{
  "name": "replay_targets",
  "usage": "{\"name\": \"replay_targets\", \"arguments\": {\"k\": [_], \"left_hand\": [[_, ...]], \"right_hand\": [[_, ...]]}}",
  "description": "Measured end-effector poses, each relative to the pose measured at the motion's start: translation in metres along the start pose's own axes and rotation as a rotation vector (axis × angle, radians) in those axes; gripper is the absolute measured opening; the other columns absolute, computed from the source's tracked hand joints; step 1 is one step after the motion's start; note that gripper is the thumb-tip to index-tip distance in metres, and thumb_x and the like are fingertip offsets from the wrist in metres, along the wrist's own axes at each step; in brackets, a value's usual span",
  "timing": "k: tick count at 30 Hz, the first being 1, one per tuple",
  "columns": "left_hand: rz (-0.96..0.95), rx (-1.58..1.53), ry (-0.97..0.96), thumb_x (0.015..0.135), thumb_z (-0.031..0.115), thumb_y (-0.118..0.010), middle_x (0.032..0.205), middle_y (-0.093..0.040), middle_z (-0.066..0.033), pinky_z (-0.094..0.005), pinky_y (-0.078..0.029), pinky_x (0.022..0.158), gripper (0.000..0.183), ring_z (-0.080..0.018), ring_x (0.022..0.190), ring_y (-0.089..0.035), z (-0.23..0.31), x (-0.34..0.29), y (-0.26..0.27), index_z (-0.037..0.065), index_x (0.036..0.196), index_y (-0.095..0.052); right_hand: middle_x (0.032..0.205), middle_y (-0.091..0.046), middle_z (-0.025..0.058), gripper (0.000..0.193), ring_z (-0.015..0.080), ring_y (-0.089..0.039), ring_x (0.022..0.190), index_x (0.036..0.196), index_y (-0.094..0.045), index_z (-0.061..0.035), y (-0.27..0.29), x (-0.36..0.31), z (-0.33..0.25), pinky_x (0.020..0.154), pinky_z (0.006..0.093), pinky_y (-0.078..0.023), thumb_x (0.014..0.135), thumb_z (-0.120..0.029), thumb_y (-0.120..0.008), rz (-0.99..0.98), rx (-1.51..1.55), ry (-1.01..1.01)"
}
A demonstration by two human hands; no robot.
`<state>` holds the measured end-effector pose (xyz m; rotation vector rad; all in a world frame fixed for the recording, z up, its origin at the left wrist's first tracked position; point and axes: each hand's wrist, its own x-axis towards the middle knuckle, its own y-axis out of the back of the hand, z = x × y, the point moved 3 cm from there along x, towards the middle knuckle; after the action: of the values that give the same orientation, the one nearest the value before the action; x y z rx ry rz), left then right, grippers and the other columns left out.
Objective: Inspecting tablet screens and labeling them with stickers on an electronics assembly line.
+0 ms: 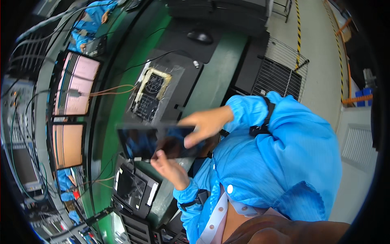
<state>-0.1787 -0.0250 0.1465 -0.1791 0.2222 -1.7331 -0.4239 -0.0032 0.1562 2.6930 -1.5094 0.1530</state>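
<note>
A dark, glossy, tablet-like panel [140,142] is held over the bench with its reflective face showing. My right hand [207,124] grips its upper right edge, thumb across the face, slightly blurred. At the lower edge, my left hand [170,167] has its fingertips against the panel, the other fingers partly hidden. Just beyond the panel lies a black fixture with a round fan [154,84], framed in yellowish tape.
Two lit monitors [77,85] stand along the left. A black mouse [200,36] and a small white piece [196,64] lie on dark mats. Another dark device [131,188] sits in a holder below. A wire rack [280,71] stands beside the bench. Blue-sleeved people [95,16] work opposite.
</note>
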Motion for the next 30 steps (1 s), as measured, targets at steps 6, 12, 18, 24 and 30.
{"name": "replay_targets", "arguments": {"k": [6,12,18,24,30], "left_hand": [[-0.755,0.356,0.029,0.108,0.004,-0.068,0.140,-0.067,-0.0149,-0.0371,-0.054,0.108,0.053,-0.0245,0.124,-0.072,-0.032,-0.006,-0.101,-0.005,0.158,-0.052],[-0.743,0.278,0.225,0.111,0.010,-0.069,0.121,-0.076,-0.0124,-0.0364,-0.055,0.106,0.039,-0.0224,0.117,-0.074,-0.048,0.007,-0.114,-0.004,0.146,-0.064],[-0.768,0.271,0.241,0.112,0.012,-0.068,0.119,-0.075,-0.0115,-0.0352,-0.055,0.104,0.036,-0.0213,0.114,-0.073,-0.061,0.010,-0.131,-0.005,0.143,-0.064],[-0.696,0.301,0.237,0.111,0.011,-0.069,0.116,-0.077,-0.0108,-0.0348,-0.056,0.103,0.034,-0.0199,0.111,-0.074,-0.058,0.014,-0.127,-0.005,0.141,-0.066],[-0.646,0.212,0.198,0.113,0.012,-0.066,0.116,-0.076,-0.0119,-0.0381,-0.058,0.101,0.034,-0.0223,0.109,-0.074,-0.057,0.027,-0.110,-0.006,0.142,-0.064]], "right_hand": [[0.148,-0.066,0.0138,0.062,0.0214,-0.065,0.132,0.155,-0.055,0.0059,0.076,-0.251,0.033,0.115,0.0385,-0.052,0.105,-0.023,-0.078,0.771,0.546,-0.198],[0.142,-0.070,0.0155,0.052,0.0250,-0.069,0.130,0.152,-0.056,0.0034,0.030,-0.413,0.076,0.115,0.0422,-0.056,0.110,-0.023,-0.068,1.371,0.688,-0.177],[0.141,-0.070,0.0096,0.043,0.0219,-0.070,0.124,0.145,-0.061,-0.0041,0.074,-0.344,0.124,0.109,0.0450,-0.057,0.112,-0.029,-0.069,1.424,0.795,0.029],[0.082,-0.073,0.0168,0.036,0.0364,-0.072,0.075,0.093,-0.078,-0.0040,0.146,-0.291,0.019,0.072,0.0476,-0.057,0.103,-0.039,-0.074,1.197,-0.852,-0.662],[0.138,-0.070,0.0126,0.050,0.0325,-0.064,0.129,0.136,-0.069,-0.0070,0.278,-0.140,-0.122,0.105,0.0486,-0.052,0.099,-0.039,-0.078,1.281,-1.808,0.060]]}}
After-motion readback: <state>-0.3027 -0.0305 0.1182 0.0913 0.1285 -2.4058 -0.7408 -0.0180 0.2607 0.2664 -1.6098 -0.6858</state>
